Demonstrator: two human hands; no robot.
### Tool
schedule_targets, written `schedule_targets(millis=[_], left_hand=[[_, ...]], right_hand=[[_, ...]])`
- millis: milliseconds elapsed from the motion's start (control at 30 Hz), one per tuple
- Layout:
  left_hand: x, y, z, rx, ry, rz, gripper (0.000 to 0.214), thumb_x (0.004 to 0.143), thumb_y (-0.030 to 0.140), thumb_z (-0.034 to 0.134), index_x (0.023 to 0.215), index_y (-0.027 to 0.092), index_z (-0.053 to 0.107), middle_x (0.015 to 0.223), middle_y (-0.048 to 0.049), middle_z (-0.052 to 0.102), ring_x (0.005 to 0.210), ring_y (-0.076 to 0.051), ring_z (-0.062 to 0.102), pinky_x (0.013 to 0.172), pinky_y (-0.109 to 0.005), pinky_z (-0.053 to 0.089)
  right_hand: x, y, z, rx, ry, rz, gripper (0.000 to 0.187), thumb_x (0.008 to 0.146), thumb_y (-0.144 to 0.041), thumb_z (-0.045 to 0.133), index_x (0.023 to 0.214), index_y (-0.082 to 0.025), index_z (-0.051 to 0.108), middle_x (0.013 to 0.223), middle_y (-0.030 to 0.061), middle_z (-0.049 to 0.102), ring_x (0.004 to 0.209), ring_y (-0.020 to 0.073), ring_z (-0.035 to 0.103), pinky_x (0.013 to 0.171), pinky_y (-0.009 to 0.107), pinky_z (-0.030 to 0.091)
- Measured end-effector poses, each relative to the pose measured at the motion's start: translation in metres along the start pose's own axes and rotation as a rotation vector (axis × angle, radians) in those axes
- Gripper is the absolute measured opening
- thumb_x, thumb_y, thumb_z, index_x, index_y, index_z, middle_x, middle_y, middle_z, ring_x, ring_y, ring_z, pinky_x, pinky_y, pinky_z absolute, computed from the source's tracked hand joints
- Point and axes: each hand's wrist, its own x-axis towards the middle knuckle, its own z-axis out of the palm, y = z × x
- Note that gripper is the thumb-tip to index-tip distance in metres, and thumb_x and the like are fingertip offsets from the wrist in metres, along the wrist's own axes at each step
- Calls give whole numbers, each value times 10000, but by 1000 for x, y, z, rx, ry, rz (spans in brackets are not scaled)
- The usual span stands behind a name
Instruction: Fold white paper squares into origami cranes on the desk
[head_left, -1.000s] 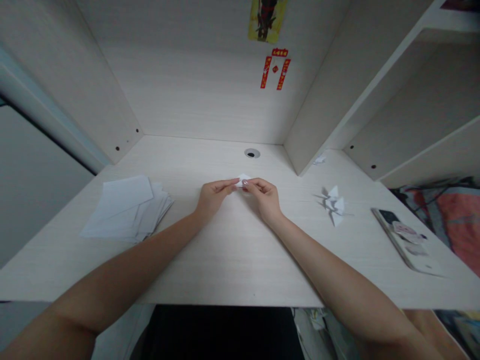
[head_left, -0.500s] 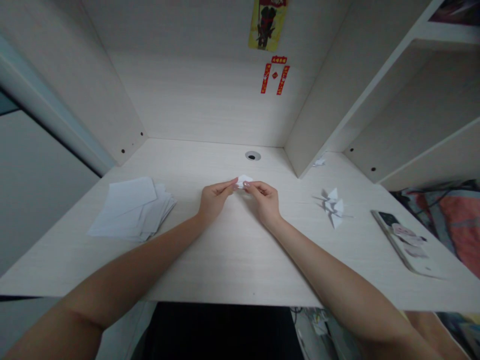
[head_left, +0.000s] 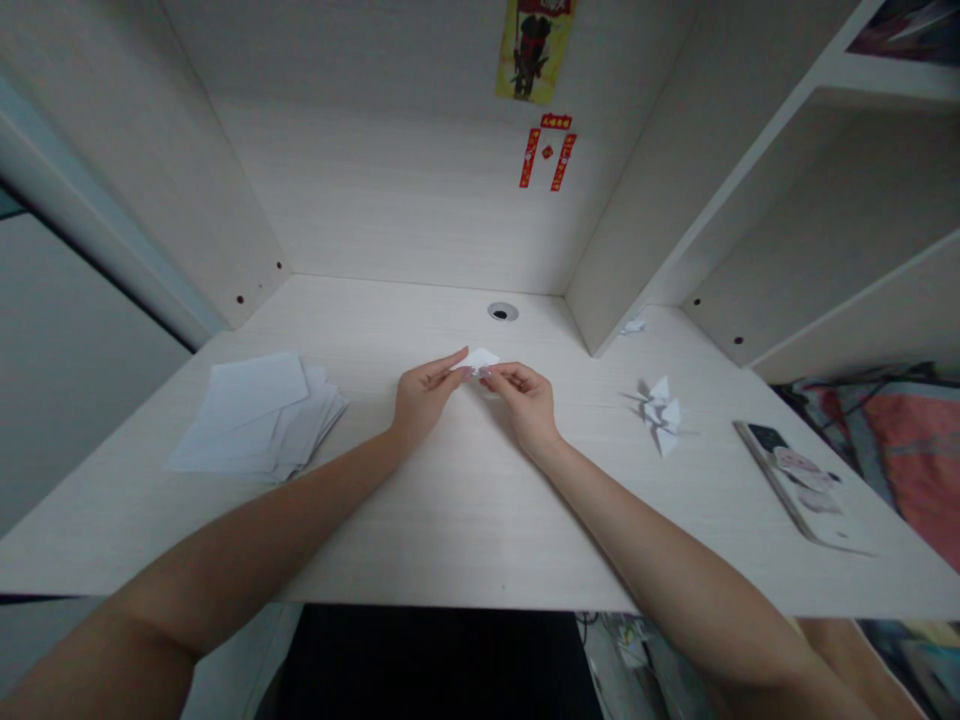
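Observation:
A small folded piece of white paper (head_left: 480, 357) is held just above the desk between both hands. My left hand (head_left: 429, 392) pinches its left side, with the thumb in front and the fingers behind. On the other side, my right hand (head_left: 527, 400) is closed with thumb and forefinger on the paper's near right edge. The fingertips cover much of the lower edge, so the exact folds are hard to make out. To the right of my right hand sit folded white paper figures (head_left: 661, 412) with pointed wings, grouped together.
On the left lies a loose stack of white paper sheets (head_left: 255, 415). A phone (head_left: 799, 485) in a decorated case rests at the right. Behind the hands is a round cable hole (head_left: 502, 312). An upright partition (head_left: 600, 300) rises at the back right, with a white scrap (head_left: 634, 327) beside it.
The paper has tilted so more of its flat white face shows. My fingers have shifted slightly along its near edge. The whole view has moved a little.

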Motion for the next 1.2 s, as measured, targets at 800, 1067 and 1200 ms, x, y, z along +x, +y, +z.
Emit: schedule_targets(millis=[800,1067,1200], left_hand=[[2,-6,-3,17,-34,40,392,694,354,711,1049,191,682,1103,-63,675,965,-206,643,917,-339,488],[4,-8,-3,-21,-46,-18,433,675,373,721,1061,183,675,1059,-60,698,873,-182,654,860,-340,514],[6,-9,-4,-26,-66,-43,441,682,374,714,1078,183,670,1038,-63,707,860,-181,661,838,-343,521]], right_hand=[[0,-1,1,144,8,97,280,571,-308,798,761,-203,621,598,-26,689,580,125,637,646,262,499],[3,4,-1,134,2,99,283,557,-315,804,733,-195,618,605,-25,686,590,126,640,651,260,505],[4,6,-2,112,14,98,291,545,-332,807,718,-195,616,592,-25,675,572,127,632,641,270,507]])
